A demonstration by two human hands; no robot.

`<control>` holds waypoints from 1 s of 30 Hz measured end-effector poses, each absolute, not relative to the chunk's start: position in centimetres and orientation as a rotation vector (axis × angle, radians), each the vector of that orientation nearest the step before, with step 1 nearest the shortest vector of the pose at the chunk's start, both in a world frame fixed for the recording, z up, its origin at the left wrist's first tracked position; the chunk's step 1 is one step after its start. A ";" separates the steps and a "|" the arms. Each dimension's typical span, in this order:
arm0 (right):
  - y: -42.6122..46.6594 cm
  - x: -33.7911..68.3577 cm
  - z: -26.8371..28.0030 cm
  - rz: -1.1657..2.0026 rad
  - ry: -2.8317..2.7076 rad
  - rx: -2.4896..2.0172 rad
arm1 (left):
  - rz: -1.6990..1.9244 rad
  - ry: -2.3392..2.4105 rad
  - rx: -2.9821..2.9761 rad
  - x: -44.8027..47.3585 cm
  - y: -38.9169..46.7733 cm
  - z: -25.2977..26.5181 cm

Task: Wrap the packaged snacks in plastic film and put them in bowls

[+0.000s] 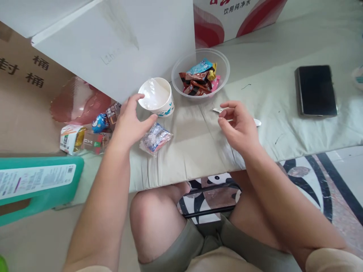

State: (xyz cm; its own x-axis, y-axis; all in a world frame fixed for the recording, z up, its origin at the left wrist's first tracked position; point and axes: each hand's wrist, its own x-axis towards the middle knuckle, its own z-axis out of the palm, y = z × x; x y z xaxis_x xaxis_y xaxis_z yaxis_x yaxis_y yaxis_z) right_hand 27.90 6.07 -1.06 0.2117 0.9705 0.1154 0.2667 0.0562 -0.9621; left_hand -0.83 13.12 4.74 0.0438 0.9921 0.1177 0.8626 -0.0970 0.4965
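My left hand (130, 124) is open, thumb and fingers apart, beside a white paper cup (164, 109) with blue-green print. A clear plastic wrapper (149, 92) shows inside the cup. Below my left thumb lies a clear-wrapped packet (155, 139) with blue and pink contents. My right hand (238, 124) is loosely curled around a slim white utility knife (257, 122); its narrow tip shows past my fingertips and its rounded end behind the hand. Part of the knife is hidden by my fingers. Beyond the hands, a clear plastic bowl (177, 85) holds several wrapped snacks (200, 77).
Several packaged snacks (92, 140) lie left of my left hand. White (119, 45), brown (25, 109) and red-white (232, 22) cardboard boxes stand behind and left. A green carton (76, 170) is at lower left. A black tablet-like device (317, 90) lies right on the pale cloth (193, 147).
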 end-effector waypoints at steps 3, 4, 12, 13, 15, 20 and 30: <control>7.0 28.1 -0.8 0.830 -1.259 -1.429 | 0.692 1.942 2.180 2.4 13.2 5.4; 7.4 28.1 -0.7 0.821 -1.264 -1.438 | 0.724 1.910 2.234 3.4 13.1 5.6; 8.1 27.7 -1.1 0.890 -1.311 -1.387 | 0.521 1.999 2.198 4.4 15.4 5.4; 8.0 27.8 -1.2 0.899 -1.311 -1.385 | 0.430 2.026 2.183 4.0 15.6 5.2; 7.7 28.2 -1.5 0.912 -1.293 -1.388 | 0.324 2.032 2.212 3.3 15.8 4.8; 7.6 29.3 -1.8 0.903 -1.181 -1.403 | 0.419 2.073 2.281 2.7 13.9 5.7; 6.1 31.4 1.2 0.562 -0.922 -1.328 | 0.728 1.438 2.686 16.1 8.8 9.2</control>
